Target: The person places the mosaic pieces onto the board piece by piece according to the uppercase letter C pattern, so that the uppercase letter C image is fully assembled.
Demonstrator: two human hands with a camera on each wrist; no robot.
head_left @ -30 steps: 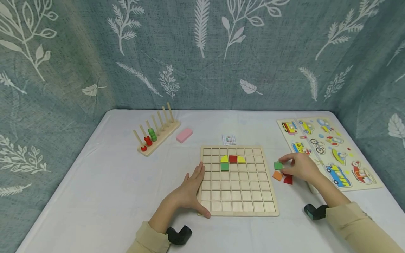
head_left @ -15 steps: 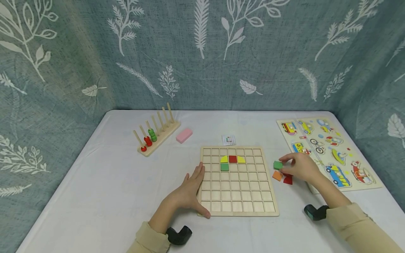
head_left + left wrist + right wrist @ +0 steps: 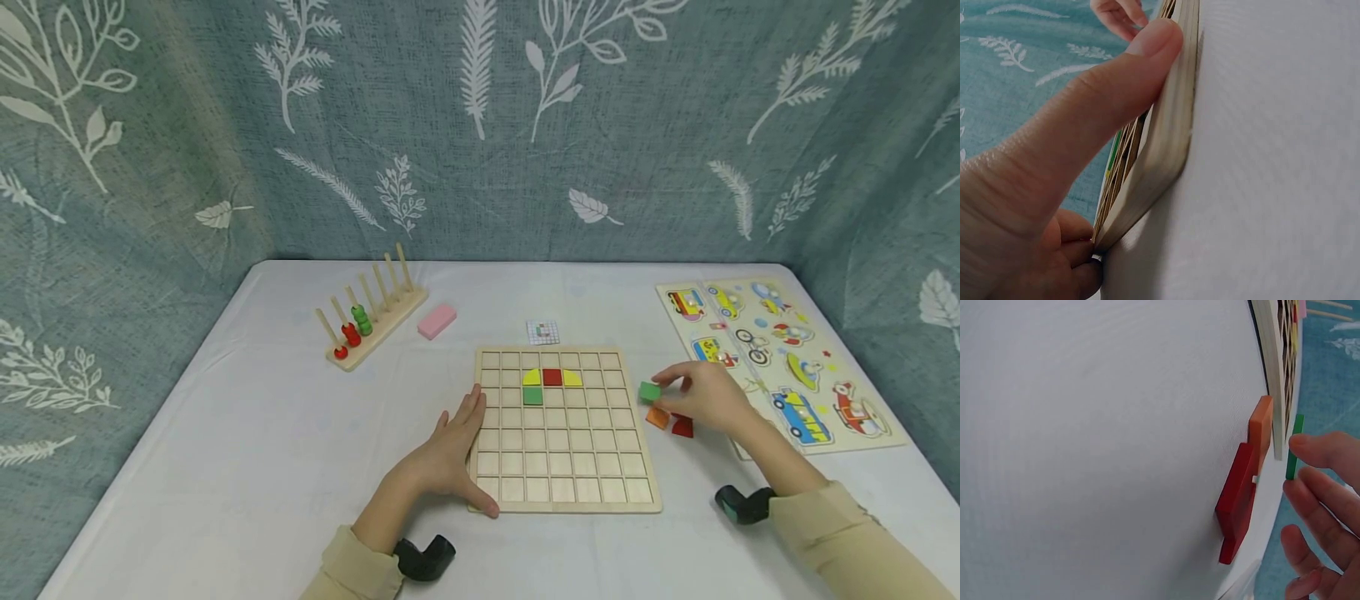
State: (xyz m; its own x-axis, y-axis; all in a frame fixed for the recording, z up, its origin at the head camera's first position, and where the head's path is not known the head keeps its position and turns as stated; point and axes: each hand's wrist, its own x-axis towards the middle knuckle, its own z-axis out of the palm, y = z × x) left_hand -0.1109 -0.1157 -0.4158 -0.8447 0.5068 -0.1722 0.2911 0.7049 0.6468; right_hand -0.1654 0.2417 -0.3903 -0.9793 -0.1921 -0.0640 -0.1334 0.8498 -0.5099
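Covering most of the view is a white table (image 3: pixel 247 433), and on it, in the middle, lies a wooden grid board (image 3: pixel 564 467). Off to the right is a vehicle puzzle (image 3: pixel 780 367); at the back left stands a peg rack (image 3: pixel 372 312) with a pink block (image 3: pixel 437 321) beside it, and a small pattern card (image 3: pixel 543 332) lies just behind the board.

Four cells of the board are filled, by my reading: a yellow piece (image 3: pixel 532 377), a red piece (image 3: pixel 552 377) and a second yellow piece (image 3: pixel 572 378) in one row, with a green square (image 3: pixel 533 396) under the first yellow one. Every other cell is bare, so the pattern looks barely begun and most of it is left to lay.

Resting on the board's left edge is the left hand (image 3: pixel 450 450), fingers straight and close together, thumb pressed against the near rim (image 3: pixel 1172 125).

Lifted clear of the table, just off the board's right edge, is the right hand (image 3: pixel 708 396), pinching a green tile (image 3: pixel 649 392) between thumb and fingertips (image 3: pixel 1319 450); the wrist view shows the tile (image 3: pixel 1294 447) edge-on and off the cloth. Two loose pieces lie touching each other beneath the hand: an orange tile (image 3: pixel 657 417) and a red tile (image 3: pixel 682 427).
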